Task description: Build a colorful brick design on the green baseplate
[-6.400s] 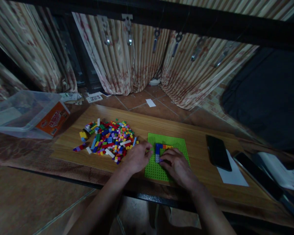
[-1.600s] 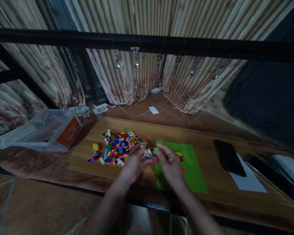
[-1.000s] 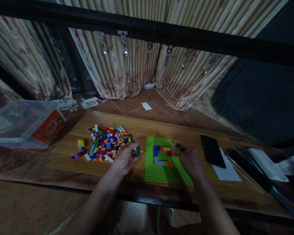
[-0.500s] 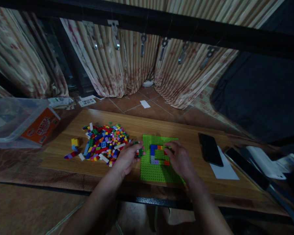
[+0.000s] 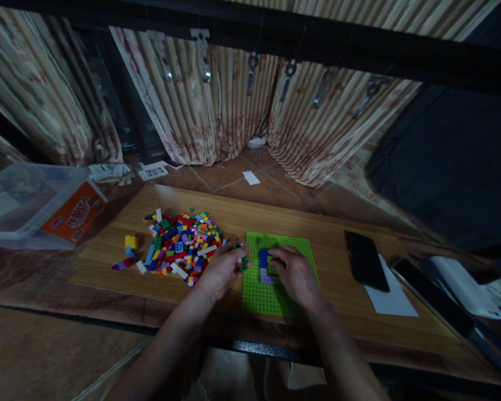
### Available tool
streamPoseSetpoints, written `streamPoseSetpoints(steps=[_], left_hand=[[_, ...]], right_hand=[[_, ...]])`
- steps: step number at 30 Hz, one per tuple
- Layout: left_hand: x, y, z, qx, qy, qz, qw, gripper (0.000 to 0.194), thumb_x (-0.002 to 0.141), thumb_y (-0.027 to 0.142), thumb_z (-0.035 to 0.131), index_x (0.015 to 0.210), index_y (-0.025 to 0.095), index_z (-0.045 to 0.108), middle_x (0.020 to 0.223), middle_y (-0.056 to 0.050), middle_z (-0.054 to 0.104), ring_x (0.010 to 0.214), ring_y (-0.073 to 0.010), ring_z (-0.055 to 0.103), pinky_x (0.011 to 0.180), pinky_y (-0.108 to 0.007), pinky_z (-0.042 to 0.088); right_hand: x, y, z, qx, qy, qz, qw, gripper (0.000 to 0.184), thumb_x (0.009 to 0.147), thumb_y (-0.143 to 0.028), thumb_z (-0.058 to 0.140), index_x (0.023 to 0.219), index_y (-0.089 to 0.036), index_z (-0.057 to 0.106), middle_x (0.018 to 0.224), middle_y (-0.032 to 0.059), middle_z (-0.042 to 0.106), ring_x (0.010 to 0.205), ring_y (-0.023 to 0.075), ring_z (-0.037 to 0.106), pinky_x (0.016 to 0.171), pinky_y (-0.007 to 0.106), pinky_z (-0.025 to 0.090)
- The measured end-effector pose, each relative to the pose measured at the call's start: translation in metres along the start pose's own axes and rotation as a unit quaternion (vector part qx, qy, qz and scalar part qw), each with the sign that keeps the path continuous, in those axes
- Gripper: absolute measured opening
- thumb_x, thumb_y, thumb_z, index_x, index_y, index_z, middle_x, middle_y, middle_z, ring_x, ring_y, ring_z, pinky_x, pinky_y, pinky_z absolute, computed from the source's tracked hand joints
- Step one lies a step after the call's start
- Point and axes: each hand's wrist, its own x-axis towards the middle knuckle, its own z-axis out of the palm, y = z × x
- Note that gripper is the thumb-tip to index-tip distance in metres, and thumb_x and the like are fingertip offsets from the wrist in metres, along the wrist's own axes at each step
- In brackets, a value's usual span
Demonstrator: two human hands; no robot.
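Observation:
A green studded baseplate (image 5: 256, 302) lies on the wooden board. On it stands a row of toy bricks (image 5: 263, 266), blue at the far end, greyish and lilac nearer me; the rest of the layout is covered by my right hand (image 5: 295, 274). That hand's fingertips are pinched together at the blue end, and whatever sits between them is hidden. My left hand (image 5: 222, 270), at the baseplate's left edge, is closed around a few small bricks (image 5: 242, 262) in dark green, white and red. A heap of loose bricks (image 5: 179, 245) in many colours spreads to its left.
A clear plastic bin (image 5: 29, 195) with an orange label stands at the far left. Right of the baseplate lie a black phone (image 5: 366, 260) on white paper (image 5: 394, 303) and another dark, long device (image 5: 432, 295). The wooden board (image 5: 329, 250) carries the bricks and baseplate.
My right hand has shifted left across the brick layout to its blue end, covering the orange and red bricks seen before. My left hand still holds its bricks. The view has turned slightly.

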Motion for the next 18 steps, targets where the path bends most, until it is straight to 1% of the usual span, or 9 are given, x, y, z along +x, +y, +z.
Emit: streamPoseSetpoints(steps=[4,8,13,18], left_hand=[[-0.001,0.0,0.001,-0.002,0.004,-0.001,1.0,0.031,0.064,0.025,0.069,0.094,0.017,0.064,0.078,-0.001,0.065,0.059,-0.0089,0.059,0.044,-0.017,0.033],[-0.001,-0.001,0.0,0.005,0.006,-0.002,1.0,0.03,0.066,0.025,0.068,0.094,0.017,0.064,0.083,-0.003,0.067,0.06,-0.0091,0.06,0.044,-0.017,0.034],[0.0,0.0,0.0,0.016,0.009,-0.003,1.0,0.033,0.066,0.025,0.069,0.097,0.017,0.064,0.084,-0.004,0.068,0.06,-0.0091,0.059,0.046,-0.017,0.035],[0.0,0.001,0.0,0.021,0.011,0.001,1.0,0.028,0.066,0.027,0.069,0.091,0.017,0.064,0.079,-0.002,0.066,0.06,-0.0098,0.06,0.046,-0.017,0.035]], right_hand=[[-0.003,0.004,-0.003,0.03,0.029,0.044,0.998,0.017,0.084,-0.023,0.057,0.097,-0.021,0.067,0.095,0.0043,0.066,0.089,0.0187,0.06,0.084,0.034,0.047],[-0.003,0.01,-0.006,-0.012,0.073,0.097,0.993,0.024,0.08,-0.037,0.061,0.096,-0.02,0.068,0.101,0.0071,0.064,0.098,0.0228,0.057,0.089,0.04,0.044],[0.0,0.02,0.002,-0.036,0.064,0.117,0.99,0.039,0.076,-0.048,0.062,0.103,-0.02,0.067,0.11,0.0091,0.061,0.106,0.0254,0.052,0.094,0.044,0.04],[0.005,0.024,0.007,-0.036,0.058,0.127,0.99,0.04,0.072,-0.05,0.065,0.1,-0.022,0.068,0.111,0.0094,0.06,0.11,0.0272,0.05,0.095,0.046,0.038]])
